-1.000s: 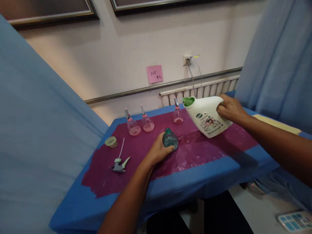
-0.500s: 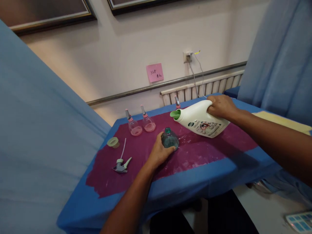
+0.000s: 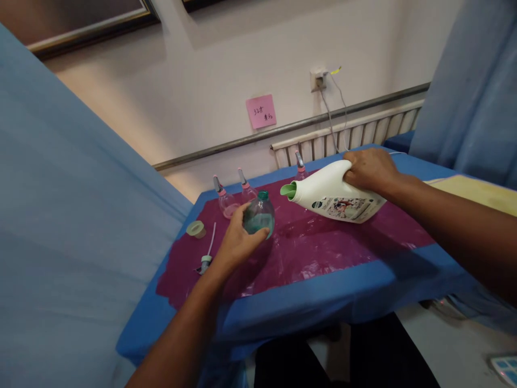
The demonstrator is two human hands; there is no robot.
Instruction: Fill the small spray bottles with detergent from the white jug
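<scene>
My left hand (image 3: 242, 237) is wrapped round a clear spray bottle body (image 3: 264, 222) with a green neck and no sprayer on it. Some liquid shows in its lower half, and it looks raised above the maroon sheet. By its handle, my right hand (image 3: 369, 170) grips a large white detergent jug (image 3: 323, 186), tilted with its green spout (image 3: 288, 190) pointing left toward the bottle. A gap separates spout and bottle neck, and no stream is visible. Left of the bottle lies a grey and green trigger sprayer (image 3: 205, 263) with its tube, partly hidden by my left forearm.
Pink-necked spray bottles (image 3: 228, 203) stand behind, one partly hidden by the jug. A pale green cap (image 3: 196, 229) sits at the left on the maroon sheet (image 3: 307, 258), over a blue-covered table (image 3: 323, 291). Yellow cloth (image 3: 476, 194) lies right. Curtains flank both sides.
My left hand has lifted the clear bottle and carried it left, away from the jug's spout. The right hand keeps the jug tilted in nearly the same place. The view has shifted slightly.
</scene>
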